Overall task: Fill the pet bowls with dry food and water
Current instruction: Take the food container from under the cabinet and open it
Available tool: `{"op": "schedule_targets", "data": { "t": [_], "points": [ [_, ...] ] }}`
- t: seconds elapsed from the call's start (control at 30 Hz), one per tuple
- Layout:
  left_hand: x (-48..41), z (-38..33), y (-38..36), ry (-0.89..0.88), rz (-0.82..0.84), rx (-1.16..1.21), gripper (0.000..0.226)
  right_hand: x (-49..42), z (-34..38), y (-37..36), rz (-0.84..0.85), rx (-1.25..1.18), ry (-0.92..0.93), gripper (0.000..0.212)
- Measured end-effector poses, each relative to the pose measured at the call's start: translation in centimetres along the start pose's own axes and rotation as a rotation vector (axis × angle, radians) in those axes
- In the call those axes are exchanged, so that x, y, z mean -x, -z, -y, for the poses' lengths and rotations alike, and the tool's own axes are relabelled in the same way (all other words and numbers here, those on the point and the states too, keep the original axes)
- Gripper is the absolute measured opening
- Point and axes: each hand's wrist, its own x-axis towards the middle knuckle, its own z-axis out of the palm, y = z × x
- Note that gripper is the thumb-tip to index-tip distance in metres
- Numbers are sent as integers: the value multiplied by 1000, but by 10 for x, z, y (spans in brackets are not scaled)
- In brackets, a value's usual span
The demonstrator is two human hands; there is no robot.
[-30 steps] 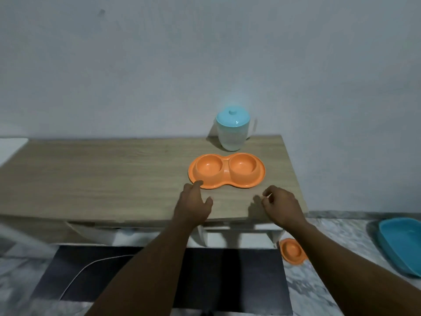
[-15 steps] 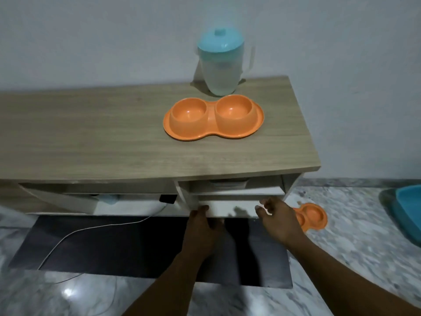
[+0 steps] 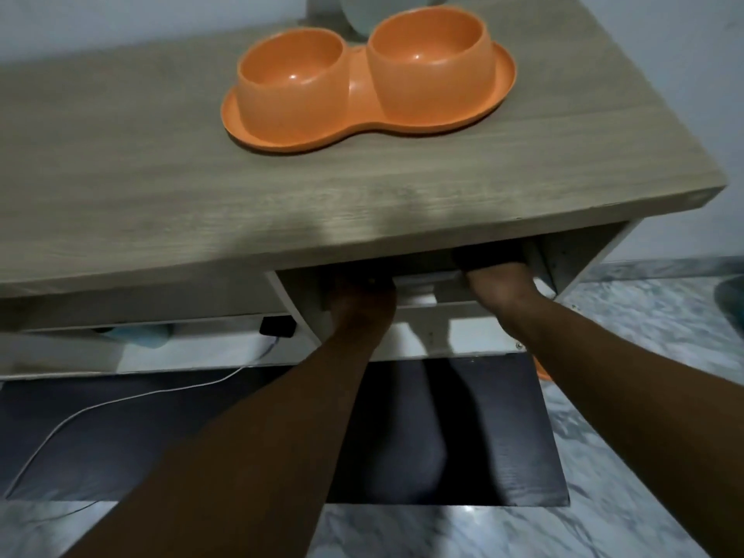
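Observation:
An orange double pet bowl (image 3: 358, 94), both cups empty, stands on the wooden table top (image 3: 161, 175) near its back right. Only the pale base of the water pitcher (image 3: 356, 16) shows, at the top edge behind the bowl. Both my hands are inside the open compartment under the table top. My left hand (image 3: 358, 306) is at the compartment's left side and my right hand (image 3: 501, 287) at its right. A white object (image 3: 418, 289) lies between them. The table's front edge and shadow hide my fingers, so I cannot tell if they hold anything.
A black mat (image 3: 463, 436) lies on the marble floor (image 3: 624, 396) under the table, crossed by a white cable (image 3: 120, 400) from a black plug (image 3: 277, 326). A light blue item (image 3: 137, 336) sits on the lower left shelf. An orange dish edge (image 3: 541, 372) shows beside my right forearm.
My head has dropped closer to the table. Both hands have gone from the shelf's front edge up into the compartment under the top.

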Motion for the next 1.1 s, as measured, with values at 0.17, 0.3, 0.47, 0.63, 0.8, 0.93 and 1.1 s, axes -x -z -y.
{"op": "schedule_targets", "data": {
  "t": [0.17, 0.3, 0.47, 0.63, 0.8, 0.93, 1.1],
  "points": [
    [26, -3, 13, -36, -73, 63, 25, 18, -2, 1, -97, -151, 30, 15],
    [63, -2, 32, -103, -81, 18, 13, 53, 2, 12, -78, -153, 24, 9],
    [125, -15, 68, -121, -112, 4, 23, 111, 14, 41, -34, -189, 79, 9],
    [200, -41, 122, -97, -54, 19, 24, 188, 50, 95, 1, -173, 88, 13],
    [246, -77, 186, -34, -40, 69, 30, 237, 108, 139, 71, -168, 131, 16],
    [240, -95, 234, -33, -17, 222, 30, 244, 159, 150, 130, -204, 168, 12],
    [203, -110, 294, -50, -30, 243, 27, 230, 216, 125, 226, -212, 163, 26]
  ]
}}
